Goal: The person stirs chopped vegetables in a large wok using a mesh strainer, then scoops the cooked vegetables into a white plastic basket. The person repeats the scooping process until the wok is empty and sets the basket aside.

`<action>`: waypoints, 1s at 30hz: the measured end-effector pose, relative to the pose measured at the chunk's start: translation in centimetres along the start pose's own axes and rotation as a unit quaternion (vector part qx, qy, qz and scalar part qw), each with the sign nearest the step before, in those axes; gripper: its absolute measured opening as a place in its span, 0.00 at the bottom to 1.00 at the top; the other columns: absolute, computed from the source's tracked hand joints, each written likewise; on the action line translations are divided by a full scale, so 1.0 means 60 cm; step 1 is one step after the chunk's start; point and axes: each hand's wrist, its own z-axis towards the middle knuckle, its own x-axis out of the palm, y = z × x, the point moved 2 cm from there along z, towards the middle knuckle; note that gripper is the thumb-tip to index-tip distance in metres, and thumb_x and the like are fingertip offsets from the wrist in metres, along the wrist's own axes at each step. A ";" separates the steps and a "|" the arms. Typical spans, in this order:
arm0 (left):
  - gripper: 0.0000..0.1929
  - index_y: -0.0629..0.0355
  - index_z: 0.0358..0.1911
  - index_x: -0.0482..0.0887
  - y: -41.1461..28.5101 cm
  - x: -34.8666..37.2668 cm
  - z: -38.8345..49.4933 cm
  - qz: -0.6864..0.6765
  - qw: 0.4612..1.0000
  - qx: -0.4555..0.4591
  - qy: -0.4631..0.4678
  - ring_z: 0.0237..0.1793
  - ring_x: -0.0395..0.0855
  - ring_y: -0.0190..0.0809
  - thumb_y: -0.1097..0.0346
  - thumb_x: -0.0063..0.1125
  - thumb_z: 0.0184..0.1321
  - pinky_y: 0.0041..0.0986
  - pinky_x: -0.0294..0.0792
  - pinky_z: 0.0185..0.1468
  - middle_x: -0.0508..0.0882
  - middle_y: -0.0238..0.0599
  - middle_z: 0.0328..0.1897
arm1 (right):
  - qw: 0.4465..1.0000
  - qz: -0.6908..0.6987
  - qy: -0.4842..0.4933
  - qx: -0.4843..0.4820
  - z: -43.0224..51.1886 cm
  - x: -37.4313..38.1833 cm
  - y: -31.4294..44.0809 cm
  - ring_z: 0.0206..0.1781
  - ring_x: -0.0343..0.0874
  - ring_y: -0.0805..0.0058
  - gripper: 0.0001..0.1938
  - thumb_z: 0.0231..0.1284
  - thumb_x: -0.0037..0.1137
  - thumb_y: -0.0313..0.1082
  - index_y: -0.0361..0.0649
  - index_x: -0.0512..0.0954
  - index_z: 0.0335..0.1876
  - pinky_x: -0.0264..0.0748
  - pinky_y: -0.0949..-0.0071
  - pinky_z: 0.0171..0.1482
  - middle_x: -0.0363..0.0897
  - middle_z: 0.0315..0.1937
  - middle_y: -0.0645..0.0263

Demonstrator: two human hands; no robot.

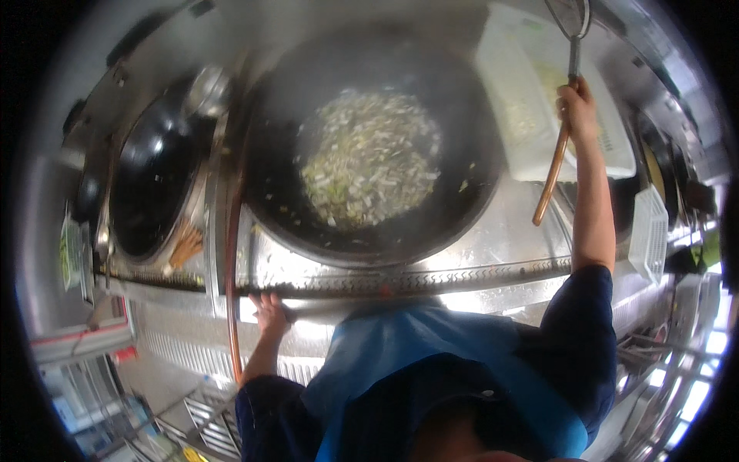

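Observation:
My right hand (577,110) grips the wooden handle of a wire-headed utensil (574,55), raised over a white plastic basket (496,92) at the upper right. With spread fingers, my left hand (270,315) rests at the stove's front edge, beside a long wooden pole or handle (233,254). In front of me a very large black wok (369,254) holds a mass of chopped pale and green vegetables (372,159), with steam above it. Some bits stick to the wok's wall.
Left of the large wok stand a smaller black wok (153,179), a metal ladle (209,92) and a bundle of brown bristles (186,242). A small white basket (648,234) is at the right. A perforated drain channel (404,280) runs along the front of the steel stove.

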 end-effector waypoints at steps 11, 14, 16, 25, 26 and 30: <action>0.49 0.61 0.70 0.58 0.005 0.011 -0.001 0.068 0.997 -0.019 0.041 0.78 0.42 0.75 0.49 0.73 0.47 0.57 0.65 0.68 0.59 0.54 0.75 | 0.942 -0.122 0.142 0.277 -0.078 0.293 -0.261 0.19 0.69 0.75 0.08 0.66 0.50 0.31 0.37 0.70 0.46 0.67 0.72 0.19 0.69 0.22 0.66; 0.50 0.62 0.70 0.57 0.001 0.006 0.002 0.062 0.998 -0.016 0.023 0.77 0.49 0.73 0.52 0.74 0.46 0.54 0.65 0.68 0.57 0.57 0.76 | 0.919 -0.225 0.160 0.281 -0.025 0.327 -0.355 0.17 0.70 0.70 0.08 0.64 0.49 0.28 0.32 0.73 0.44 0.67 0.68 0.18 0.70 0.19 0.63; 0.51 0.62 0.71 0.56 0.000 0.003 0.001 0.044 0.999 -0.024 0.013 0.75 0.55 0.71 0.53 0.74 0.45 0.53 0.65 0.68 0.55 0.57 0.77 | 0.902 -0.261 0.190 0.288 0.011 0.352 -0.421 0.15 0.71 0.67 0.07 0.61 0.49 0.26 0.30 0.75 0.40 0.67 0.64 0.18 0.70 0.17 0.60; 0.48 0.59 0.75 0.52 0.010 0.026 0.009 0.094 0.986 -0.052 0.131 0.68 0.67 0.62 0.61 0.67 0.51 0.52 0.64 0.68 0.51 0.52 0.80 | 0.800 -0.011 0.317 0.510 -0.076 0.546 -0.619 0.18 0.70 0.73 0.12 0.60 0.54 0.34 0.47 0.70 0.20 0.69 0.71 0.23 0.68 0.15 0.68; 0.48 0.58 0.75 0.53 0.009 0.029 0.009 0.088 0.984 -0.058 0.141 0.68 0.67 0.61 0.61 0.67 0.51 0.52 0.64 0.68 0.51 0.51 0.81 | 0.779 0.027 0.358 0.514 -0.094 0.565 -0.618 0.19 0.71 0.72 0.12 0.61 0.53 0.34 0.47 0.71 0.20 0.70 0.70 0.23 0.69 0.16 0.68; 0.47 0.57 0.75 0.53 0.005 0.028 0.005 0.107 0.982 -0.062 0.144 0.71 0.64 0.61 0.61 0.66 0.52 0.52 0.63 0.68 0.50 0.51 0.81 | 0.700 0.146 0.427 0.553 -0.191 0.647 -0.602 0.20 0.71 0.75 0.14 0.65 0.52 0.34 0.48 0.70 0.20 0.67 0.74 0.24 0.69 0.17 0.70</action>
